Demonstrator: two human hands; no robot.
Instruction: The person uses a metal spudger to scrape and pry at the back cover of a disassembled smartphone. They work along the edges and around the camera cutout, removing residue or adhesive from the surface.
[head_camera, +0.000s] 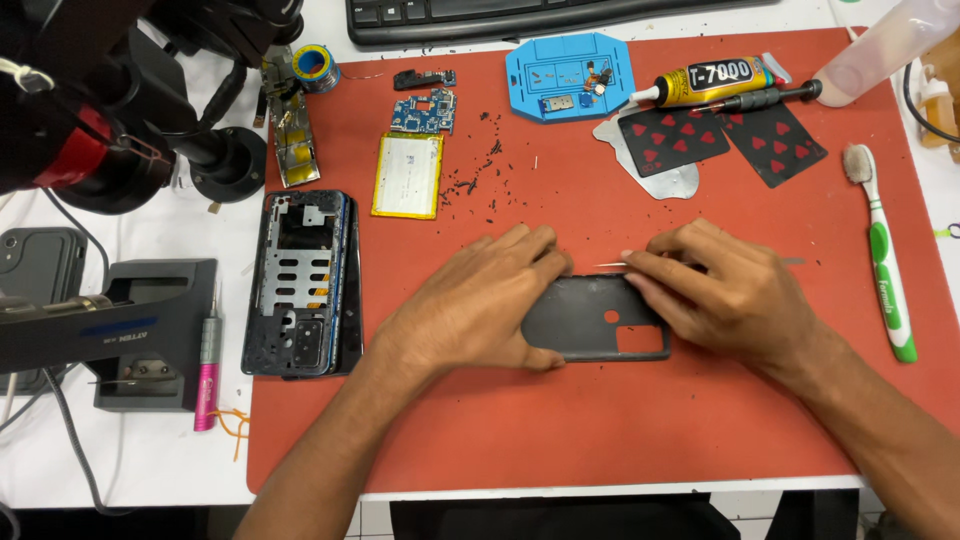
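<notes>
Near the middle of the red mat, a dark phone back cover lies flat between both hands. At its nine o'clock the left hand presses down on its end, fingers spread and curled over the upper edge. At its three o'clock the right hand rests on the other end, fingers pinched around thin tweezers whose tip points toward nine o'clock over the cover's top edge. Farther out at nine o'clock lies a stripped phone frame. Toward twelve o'clock sit a yellow battery, a small blue circuit board, a blue parts tray, a glue tube and black playing cards. At three o'clock lies a green toothbrush.
</notes>
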